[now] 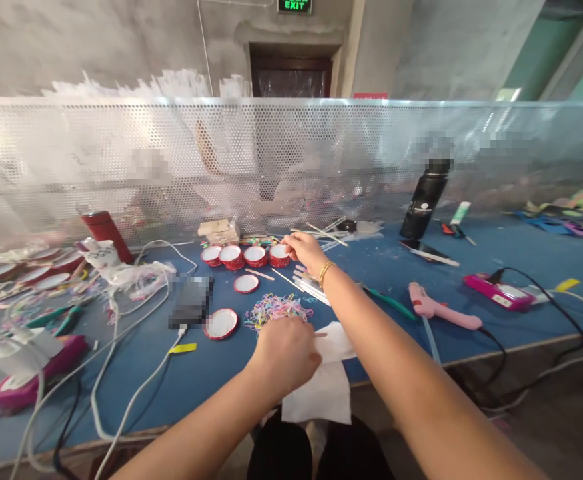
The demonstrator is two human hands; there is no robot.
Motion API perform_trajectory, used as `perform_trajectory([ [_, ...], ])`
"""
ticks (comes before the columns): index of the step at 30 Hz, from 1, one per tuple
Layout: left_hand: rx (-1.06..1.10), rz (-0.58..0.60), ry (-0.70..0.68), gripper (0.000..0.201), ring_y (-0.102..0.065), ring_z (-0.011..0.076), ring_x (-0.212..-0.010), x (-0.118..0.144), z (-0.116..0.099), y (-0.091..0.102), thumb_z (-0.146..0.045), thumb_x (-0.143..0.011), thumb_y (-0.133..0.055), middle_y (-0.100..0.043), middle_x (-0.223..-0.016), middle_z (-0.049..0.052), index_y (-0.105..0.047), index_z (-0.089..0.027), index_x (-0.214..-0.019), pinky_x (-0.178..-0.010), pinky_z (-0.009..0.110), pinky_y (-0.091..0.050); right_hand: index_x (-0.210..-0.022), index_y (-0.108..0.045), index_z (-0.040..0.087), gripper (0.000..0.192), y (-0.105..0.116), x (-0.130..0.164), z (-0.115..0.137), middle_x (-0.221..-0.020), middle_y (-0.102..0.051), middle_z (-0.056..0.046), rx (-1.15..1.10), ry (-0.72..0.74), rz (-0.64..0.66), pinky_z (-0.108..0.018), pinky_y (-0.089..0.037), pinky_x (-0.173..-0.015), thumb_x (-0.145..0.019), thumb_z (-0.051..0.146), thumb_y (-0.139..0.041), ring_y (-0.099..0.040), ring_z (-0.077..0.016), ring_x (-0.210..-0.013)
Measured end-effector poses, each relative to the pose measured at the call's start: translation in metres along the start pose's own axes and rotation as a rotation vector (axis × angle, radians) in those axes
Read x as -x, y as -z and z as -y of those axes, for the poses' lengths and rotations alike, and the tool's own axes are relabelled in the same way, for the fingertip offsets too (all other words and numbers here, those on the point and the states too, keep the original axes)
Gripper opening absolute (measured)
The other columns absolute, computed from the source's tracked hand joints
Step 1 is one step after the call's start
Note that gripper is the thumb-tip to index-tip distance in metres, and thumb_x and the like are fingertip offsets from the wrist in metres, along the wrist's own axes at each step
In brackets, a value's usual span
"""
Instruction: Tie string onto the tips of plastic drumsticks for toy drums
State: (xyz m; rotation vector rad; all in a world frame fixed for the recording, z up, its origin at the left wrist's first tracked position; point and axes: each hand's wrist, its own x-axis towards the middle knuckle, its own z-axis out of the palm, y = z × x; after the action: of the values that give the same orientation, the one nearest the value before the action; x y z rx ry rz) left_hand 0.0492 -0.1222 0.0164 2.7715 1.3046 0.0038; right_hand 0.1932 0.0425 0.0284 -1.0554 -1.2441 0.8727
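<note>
table (206, 387): flat, blue | lids (255, 255): round, red-rimmed, pale-topped, stacked far | loops (277, 308): thin, pastel, tangled heap, nearer | right hand (307, 253): fingertips narrow by rightmost stack, contents unclear | left hand (286, 353): curled at heap's near side, palm hidden, cannot tell if holding

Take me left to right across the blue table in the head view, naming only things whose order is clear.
Red cylindrical flask, black flat rectangular device, loose pile of thin pastel strands, tall black bottle, magenta plastic box, small yellow tag.
</note>
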Motion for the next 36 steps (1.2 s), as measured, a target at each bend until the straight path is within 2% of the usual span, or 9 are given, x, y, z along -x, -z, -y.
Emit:
perform_trajectory([
  [5, 0.088, 0.014, 0.086, 0.032, -0.071, 0.0391, -0.104, 0.009, 0.014, 0.009, -0.045, -0.082, -0.069, -0.076, -0.111, 0.019, -0.077, -0.022, -0.103, -0.082, 0.043, -0.052, -0.079, -0.068, 0.018, 0.013, 0.035, -0.002, 0.038, -0.067, -0.068, -0.001, 0.138, 0.014, 0.008, -0.020, -0.043, -0.051, -0.089, 0.025, -0.068, -0.053, -0.0081, -0.052],
  [7, 0.156, -0.065, 0.095, 0.048, -0.070, 0.0386, -0.107, 0.009, 0.021, 0.018, -0.056, -0.078, -0.074, -0.076, -0.112, 0.017, -0.073, -0.024, -0.114, -0.084, 0.041, -0.051, -0.077, -0.068, 0.018, 0.013, 0.051, 0.001, 0.047, -0.070, -0.071, -0.002, 0.304, 0.089, -0.004, -0.022, -0.046, -0.057, -0.089, 0.022, -0.066, -0.057, -0.0096, -0.057],
  [11, 0.366, -0.353, 0.153, 0.031, -0.069, 0.0270, -0.095, -0.007, 0.041, 0.043, -0.046, -0.101, -0.044, -0.074, -0.101, 0.011, -0.064, -0.023, -0.109, -0.078, 0.034, -0.047, -0.072, -0.072, 0.021, 0.011, 0.077, 0.010, 0.050, -0.076, -0.076, -0.004, 0.879, 0.178, 0.039, -0.026, -0.048, -0.067, -0.082, 0.021, -0.070, -0.066, -0.0164, -0.071],
  [13, 0.528, -0.475, 0.089, 0.025, -0.065, 0.0213, -0.083, -0.027, 0.050, 0.051, -0.037, -0.103, -0.040, -0.070, -0.090, 0.008, -0.060, -0.022, -0.100, -0.073, 0.031, -0.045, -0.072, -0.075, 0.023, 0.010, 0.082, 0.013, 0.047, -0.083, -0.079, -0.006, 1.159, 0.114, 0.077, -0.029, -0.049, -0.070, -0.081, 0.020, -0.071, -0.070, -0.0198, -0.078],
  [16, 0.859, -0.533, 0.038, 0.024, -0.052, 0.0145, -0.060, -0.061, 0.055, 0.054, -0.030, -0.101, -0.037, -0.056, -0.068, 0.000, -0.055, -0.021, -0.088, -0.059, 0.026, -0.040, -0.072, -0.079, 0.023, 0.013, 0.084, 0.012, 0.038, -0.093, -0.080, -0.011, 1.366, -0.033, 0.080, -0.034, -0.052, -0.077, -0.077, 0.014, -0.071, -0.073, -0.0254, -0.089],
  [20, 1.143, -0.539, 0.055, 0.017, -0.047, 0.0109, -0.051, -0.087, 0.054, 0.040, -0.029, -0.097, -0.044, -0.051, -0.062, -0.003, -0.051, -0.020, -0.084, -0.050, 0.023, -0.036, -0.074, -0.080, 0.022, 0.014, 0.083, 0.007, 0.024, -0.097, -0.080, -0.015, 1.425, -0.167, 0.066, -0.039, -0.054, -0.084, -0.074, 0.010, -0.073, -0.075, -0.0300, -0.097],
  [27, 1.451, -0.596, 0.089, 0.023, -0.038, 0.0064, -0.045, -0.091, 0.063, 0.016, -0.039, -0.089, -0.059, -0.045, -0.057, -0.007, -0.057, -0.018, -0.082, -0.043, 0.019, -0.027, -0.103, -0.081, 0.018, 0.024, 0.075, 0.011, -0.007, -0.119, -0.077, -0.019, 1.468, -0.326, 0.129, -0.045, -0.050, -0.100, -0.085, 0.015, -0.066, -0.070, -0.0318, -0.118],
  [32, 1.504, -0.630, 0.137, 0.016, -0.038, 0.0072, -0.045, -0.093, 0.063, 0.014, -0.033, -0.088, -0.059, -0.046, -0.058, -0.006, -0.059, -0.017, -0.085, -0.043, 0.019, -0.025, -0.126, -0.074, 0.016, 0.037, 0.074, 0.006, -0.017, -0.136, -0.068, -0.022, 1.458, -0.418, 0.159, -0.043, -0.049, -0.102, -0.091, 0.022, -0.062, -0.065, -0.0326, -0.128],
  [36, 1.436, -0.667, 0.106, 0.012, -0.038, 0.0079, -0.045, -0.095, 0.063, 0.010, -0.027, -0.090, -0.055, -0.047, -0.057, -0.006, -0.061, -0.017, -0.086, -0.045, 0.020, -0.026, -0.122, -0.075, 0.014, 0.038, 0.077, 0.006, -0.021, -0.133, -0.069, -0.024, 1.427, -0.429, 0.169, -0.043, -0.051, -0.097, -0.093, 0.037, -0.065, -0.067, -0.0335, -0.123],
])
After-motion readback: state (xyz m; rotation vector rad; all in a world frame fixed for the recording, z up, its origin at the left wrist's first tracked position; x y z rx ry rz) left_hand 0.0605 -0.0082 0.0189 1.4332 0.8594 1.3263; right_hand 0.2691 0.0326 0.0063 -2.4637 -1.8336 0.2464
